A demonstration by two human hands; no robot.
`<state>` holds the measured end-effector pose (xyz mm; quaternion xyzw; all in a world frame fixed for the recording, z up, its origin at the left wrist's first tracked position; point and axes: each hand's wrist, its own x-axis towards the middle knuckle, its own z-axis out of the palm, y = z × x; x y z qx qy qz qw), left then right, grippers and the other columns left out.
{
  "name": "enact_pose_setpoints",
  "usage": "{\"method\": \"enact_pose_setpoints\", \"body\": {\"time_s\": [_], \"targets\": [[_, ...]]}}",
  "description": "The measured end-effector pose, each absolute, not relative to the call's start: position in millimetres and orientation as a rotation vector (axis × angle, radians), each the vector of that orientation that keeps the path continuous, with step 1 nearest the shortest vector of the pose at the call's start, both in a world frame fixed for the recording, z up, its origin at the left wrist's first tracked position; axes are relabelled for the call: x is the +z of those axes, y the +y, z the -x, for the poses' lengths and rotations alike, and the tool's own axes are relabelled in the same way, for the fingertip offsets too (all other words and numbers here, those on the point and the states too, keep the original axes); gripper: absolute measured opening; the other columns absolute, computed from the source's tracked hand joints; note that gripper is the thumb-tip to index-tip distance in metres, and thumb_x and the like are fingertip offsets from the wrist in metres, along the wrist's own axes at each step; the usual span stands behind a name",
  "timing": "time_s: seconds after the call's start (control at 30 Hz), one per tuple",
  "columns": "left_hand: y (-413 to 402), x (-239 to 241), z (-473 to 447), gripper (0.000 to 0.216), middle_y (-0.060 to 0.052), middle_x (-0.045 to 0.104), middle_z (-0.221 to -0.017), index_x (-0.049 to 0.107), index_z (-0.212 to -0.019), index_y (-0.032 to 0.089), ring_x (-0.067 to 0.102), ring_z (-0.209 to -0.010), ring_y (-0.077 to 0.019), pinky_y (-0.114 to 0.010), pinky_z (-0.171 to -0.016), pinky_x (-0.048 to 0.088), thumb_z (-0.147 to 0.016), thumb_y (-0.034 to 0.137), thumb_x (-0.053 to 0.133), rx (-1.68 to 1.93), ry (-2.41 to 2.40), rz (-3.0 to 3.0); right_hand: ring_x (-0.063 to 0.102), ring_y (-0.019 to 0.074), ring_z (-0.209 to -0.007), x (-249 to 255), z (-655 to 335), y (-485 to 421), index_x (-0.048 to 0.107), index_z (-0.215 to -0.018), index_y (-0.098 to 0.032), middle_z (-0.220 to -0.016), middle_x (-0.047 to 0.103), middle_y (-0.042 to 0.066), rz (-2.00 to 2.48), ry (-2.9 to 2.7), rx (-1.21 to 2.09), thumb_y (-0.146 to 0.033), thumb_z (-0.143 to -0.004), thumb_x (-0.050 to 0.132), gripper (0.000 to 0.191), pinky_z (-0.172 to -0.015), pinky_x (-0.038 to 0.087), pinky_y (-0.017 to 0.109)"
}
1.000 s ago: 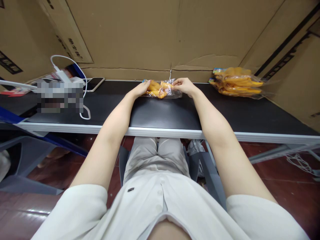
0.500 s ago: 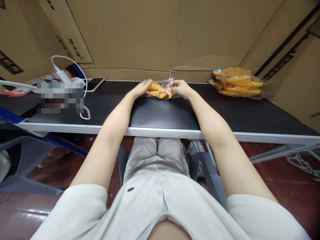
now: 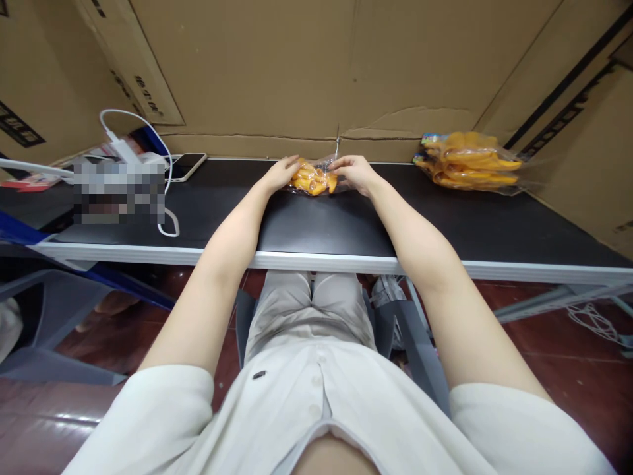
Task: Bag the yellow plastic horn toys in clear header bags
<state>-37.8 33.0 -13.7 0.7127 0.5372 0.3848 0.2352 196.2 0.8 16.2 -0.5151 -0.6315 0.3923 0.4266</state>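
A clear plastic bag with orange-yellow plastic pieces inside lies on the black table top, between my hands. My left hand is closed on the bag's left end, its fingers over the top edge. At the other end, my right hand pinches the loose clear plastic between thumb and fingers. The shapes of the pieces are blurred by the shiny film, so I cannot tell what they are.
More clear bags of orange-yellow pieces are stacked at the right. To the left lie a phone, a white cable and a blurred-out patch. A cardboard wall stands along the table's back; a silver edge runs in front.
The pieces in the bag have shifted and bunched slightly to the left. My right hand has moved a little to the left; my left hand stays at its end.
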Motion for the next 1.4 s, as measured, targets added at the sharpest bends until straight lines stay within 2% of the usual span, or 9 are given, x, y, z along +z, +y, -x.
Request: {"method": "enact_pose_setpoints", "body": {"time_s": [0.13, 0.23, 0.37, 0.5, 0.6, 0.77, 1.07, 1.27, 1.4], "targets": [[30, -13, 38, 0.055, -0.017, 0.056, -0.168, 0.061, -0.158, 0.009, 0.043, -0.163, -0.0252, -0.037, -0.135, 0.031, -0.105, 0.024, 0.057, 1.09, 1.462, -1.947, 0.069, 0.026, -0.094, 13, -199, 10, 0.059, -0.071, -0.02, -0.077, 0.063, 0.005, 1.522, -1.753, 0.588, 0.002, -0.074, 0.068, 0.023, -0.104, 0.061, 0.049], [23, -7, 40, 0.048, -0.015, 0.063, -0.161, 0.072, -0.146, 0.015, 0.043, -0.163, -0.0262, -0.038, -0.136, 0.03, -0.1, 0.027, 0.063, 1.128, 1.459, -1.974, 0.068, 0.0265, -0.086, 12, -198, 9, 0.057, -0.069, -0.021, -0.069, 0.059, 0.004, 1.6, -1.832, 0.599, -0.001, -0.075, 0.072, 0.025, -0.102, 0.061, 0.051], [16, 1, 40, 0.034, -0.017, 0.067, -0.156, 0.082, -0.121, 0.017, 0.048, -0.16, -0.0326, -0.046, -0.135, 0.032, -0.088, 0.025, 0.075, 1.153, 1.424, -2.038, 0.06, 0.0168, -0.065, 17, -194, 2, 0.057, -0.078, -0.021, -0.066, 0.059, 0.001, 1.583, -1.679, 0.866, -0.004, -0.082, 0.077, 0.027, -0.083, 0.063, 0.038], [17, 1, 35, 0.023, -0.018, 0.063, -0.158, 0.082, -0.103, 0.014, 0.057, -0.152, -0.0343, -0.045, -0.132, 0.038, -0.082, 0.015, 0.074, 1.165, 1.477, -2.055, 0.057, 0.0112, -0.056, 24, -193, -8, 0.058, -0.084, -0.019, -0.066, 0.062, 0.002, 1.507, -1.493, 1.078, -0.001, -0.09, 0.072, 0.025, -0.053, 0.05, 0.02], [19, 1, 33, 0.019, -0.018, 0.065, -0.157, 0.082, -0.099, 0.015, 0.059, -0.149, -0.034, -0.045, -0.131, 0.039, -0.082, 0.014, 0.073, 1.193, 1.49, -2.068, 0.056, 0.0095, -0.053, 27, -192, -15, 0.06, -0.086, -0.017, -0.065, 0.062, 0.003, 1.421, -1.401, 1.216, -0.002, -0.098, 0.066, 0.02, -0.048, 0.048, 0.016], [18, 3, 33, 0.021, -0.015, 0.066, -0.156, 0.082, -0.1, 0.016, 0.057, -0.15, -0.036, -0.049, -0.132, 0.038, -0.081, 0.017, 0.073, 1.239, 1.458, -2.064, 0.059, 0.0081, -0.054, 27, -188, -16, 0.058, -0.091, -0.016, -0.068, 0.064, 0.003, 1.309, -1.317, 1.32, 0.003, -0.096, 0.065, 0.021, -0.054, 0.052, 0.014], [15, 5, 33, 0.021, -0.015, 0.064, -0.159, 0.084, -0.102, 0.018, 0.056, -0.152, -0.0357, -0.047, -0.134, 0.035, -0.083, 0.021, 0.075, 1.238, 1.445, -2.036, 0.067, 0.0097, -0.056, 12, -183, -8, 0.051, -0.095, -0.018, -0.073, 0.069, 0.004, 1.191, -1.323, 1.428, 0.006, -0.101, 0.058, 0.026, -0.065, 0.062, 0.02], [27, -2, 49, 0.037, -0.013, 0.069, -0.153, 0.078, -0.128, 0.019, 0.057, -0.151, -0.0288, -0.041, -0.134, 0.035, -0.094, 0.03, 0.068, 1.414, 1.572, -1.922, 0.062, 0.0093, -0.051, 13, -183, -11, 0.052, -0.095, -0.019, -0.066, 0.066, 0.002, 1.295, -1.451, 1.359, 0.001, -0.105, 0.059, 0.023, -0.055, 0.055, 0.016], [31, -8, 58, 0.059, -0.021, 0.065, -0.157, 0.067, -0.146, 0.012, 0.058, -0.15, -0.0336, -0.042, -0.131, 0.039, -0.092, 0.033, 0.076, 1.272, 1.708, -1.789, 0.058, 0.0094, -0.049, 12, -182, -10, 0.051, -0.096, -0.02, -0.063, 0.065, 0.0, 1.308, -1.503, 1.316, 0.001, -0.103, 0.061, 0.024, -0.049, 0.049, 0.016]]}}
